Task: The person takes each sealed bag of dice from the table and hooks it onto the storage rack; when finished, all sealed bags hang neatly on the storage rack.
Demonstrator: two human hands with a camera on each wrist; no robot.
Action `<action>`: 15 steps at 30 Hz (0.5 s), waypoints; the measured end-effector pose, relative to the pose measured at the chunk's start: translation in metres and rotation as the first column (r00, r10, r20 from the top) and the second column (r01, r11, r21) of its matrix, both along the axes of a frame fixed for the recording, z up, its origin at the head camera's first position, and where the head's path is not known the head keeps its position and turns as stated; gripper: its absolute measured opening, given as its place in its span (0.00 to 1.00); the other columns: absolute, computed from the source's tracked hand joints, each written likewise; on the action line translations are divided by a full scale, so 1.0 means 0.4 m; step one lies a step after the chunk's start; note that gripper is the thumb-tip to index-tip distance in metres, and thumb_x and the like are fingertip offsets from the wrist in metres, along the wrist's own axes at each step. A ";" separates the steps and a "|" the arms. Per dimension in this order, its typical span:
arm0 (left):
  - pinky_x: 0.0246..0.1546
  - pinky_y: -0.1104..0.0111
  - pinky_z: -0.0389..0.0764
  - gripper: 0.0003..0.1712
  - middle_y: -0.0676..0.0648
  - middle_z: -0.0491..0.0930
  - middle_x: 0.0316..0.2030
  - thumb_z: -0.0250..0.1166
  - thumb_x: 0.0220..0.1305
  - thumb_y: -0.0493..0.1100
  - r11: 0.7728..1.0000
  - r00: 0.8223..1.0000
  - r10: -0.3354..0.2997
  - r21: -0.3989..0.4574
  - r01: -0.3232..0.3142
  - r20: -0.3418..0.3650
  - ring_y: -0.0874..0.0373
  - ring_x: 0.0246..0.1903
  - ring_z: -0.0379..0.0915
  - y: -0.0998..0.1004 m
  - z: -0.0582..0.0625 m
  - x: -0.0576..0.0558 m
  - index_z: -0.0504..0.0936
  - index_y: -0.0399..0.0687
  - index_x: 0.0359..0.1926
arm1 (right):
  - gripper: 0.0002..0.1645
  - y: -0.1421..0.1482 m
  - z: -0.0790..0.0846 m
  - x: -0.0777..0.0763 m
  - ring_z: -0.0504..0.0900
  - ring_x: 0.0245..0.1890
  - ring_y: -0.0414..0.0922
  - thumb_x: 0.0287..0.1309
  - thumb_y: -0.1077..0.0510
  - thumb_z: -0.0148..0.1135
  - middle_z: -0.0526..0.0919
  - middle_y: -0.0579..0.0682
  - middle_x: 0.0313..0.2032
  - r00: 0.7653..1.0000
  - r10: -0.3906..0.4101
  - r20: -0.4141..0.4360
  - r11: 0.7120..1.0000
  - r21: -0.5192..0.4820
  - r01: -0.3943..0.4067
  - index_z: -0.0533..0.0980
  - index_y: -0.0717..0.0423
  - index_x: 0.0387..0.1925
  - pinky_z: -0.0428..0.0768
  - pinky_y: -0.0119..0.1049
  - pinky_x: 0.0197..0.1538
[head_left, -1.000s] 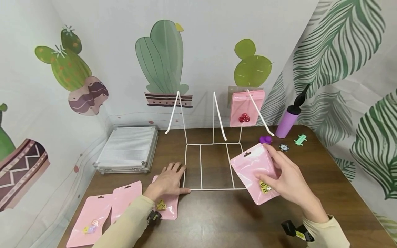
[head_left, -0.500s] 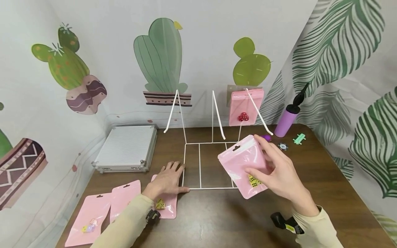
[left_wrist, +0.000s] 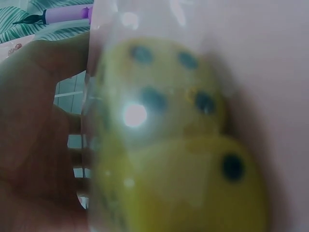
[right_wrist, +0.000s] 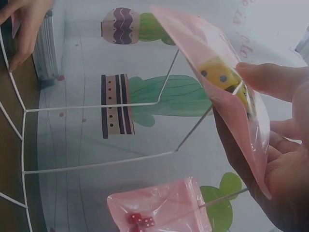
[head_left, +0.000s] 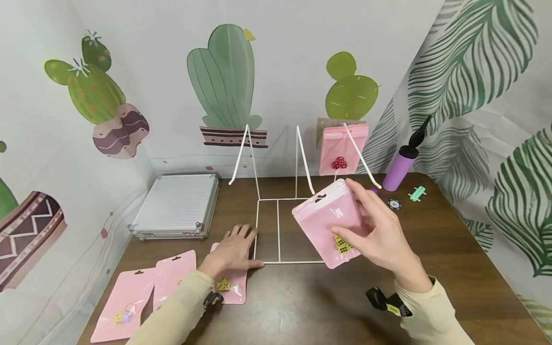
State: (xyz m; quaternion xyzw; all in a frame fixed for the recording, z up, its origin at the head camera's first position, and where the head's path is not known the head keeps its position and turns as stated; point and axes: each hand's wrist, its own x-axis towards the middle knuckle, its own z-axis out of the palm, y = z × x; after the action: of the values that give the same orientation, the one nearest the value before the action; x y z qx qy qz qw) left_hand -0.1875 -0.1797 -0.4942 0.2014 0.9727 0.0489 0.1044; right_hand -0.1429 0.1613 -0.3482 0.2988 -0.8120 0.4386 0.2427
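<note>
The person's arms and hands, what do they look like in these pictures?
The left sleeve and right sleeve are long and pale cream. The left hand and right hand wear no gloves. Each wrist carries a small black device; the right one shows a yellow patch.

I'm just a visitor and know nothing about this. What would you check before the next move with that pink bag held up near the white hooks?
1. Bag held: ok. The right grip pinches the pink bag between thumb and fingers.
2. Hanger hole uncovered: ok. No finger covers it.
3. Middle hook free for a bag, if that is where it goes: ok. Nothing hangs on it.
4. Hole lined up with the hook's tip: cannot tell. They look close in the head view, but depth is unclear.
5. Rack held steady: cannot tell. The left grip is at its front corner, but any pressure doesn't show.
</note>
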 end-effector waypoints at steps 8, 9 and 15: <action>0.65 0.40 0.62 0.60 0.38 0.58 0.71 0.65 0.47 0.76 1.000 1.000 0.000 -0.013 0.000 0.005 0.39 0.70 0.53 0.002 -0.004 -0.001 0.60 0.48 0.73 | 0.59 -0.008 0.008 -0.008 0.79 0.35 0.36 0.29 0.68 0.82 0.77 0.53 0.44 1.000 0.004 -0.023 1.000 0.006 -0.004 0.65 0.59 0.69 0.75 0.21 0.28; 0.65 0.40 0.62 0.60 0.38 0.58 0.71 0.65 0.47 0.77 1.000 1.000 -0.001 -0.014 0.001 0.004 0.38 0.70 0.53 0.002 -0.003 -0.001 0.60 0.48 0.73 | 0.59 -0.009 0.009 -0.008 0.78 0.36 0.36 0.28 0.68 0.82 0.77 0.54 0.44 1.000 0.008 -0.028 1.000 0.003 -0.008 0.65 0.59 0.68 0.76 0.20 0.29; 0.64 0.40 0.63 0.60 0.38 0.59 0.70 0.65 0.47 0.76 1.000 1.000 0.000 -0.011 0.000 -0.006 0.38 0.69 0.53 0.001 -0.005 -0.003 0.60 0.48 0.73 | 0.59 -0.012 0.012 -0.013 0.76 0.36 0.37 0.28 0.69 0.82 0.77 0.54 0.44 0.999 0.025 -0.045 1.000 -0.012 -0.026 0.66 0.61 0.68 0.74 0.21 0.28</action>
State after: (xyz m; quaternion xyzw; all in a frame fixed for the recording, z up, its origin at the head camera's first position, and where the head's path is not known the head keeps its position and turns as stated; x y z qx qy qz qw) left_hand -0.1886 -0.1794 -0.4962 0.2011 0.9732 0.0429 0.1025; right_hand -0.1481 0.1564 -0.3436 0.3173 -0.7997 0.4401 0.2571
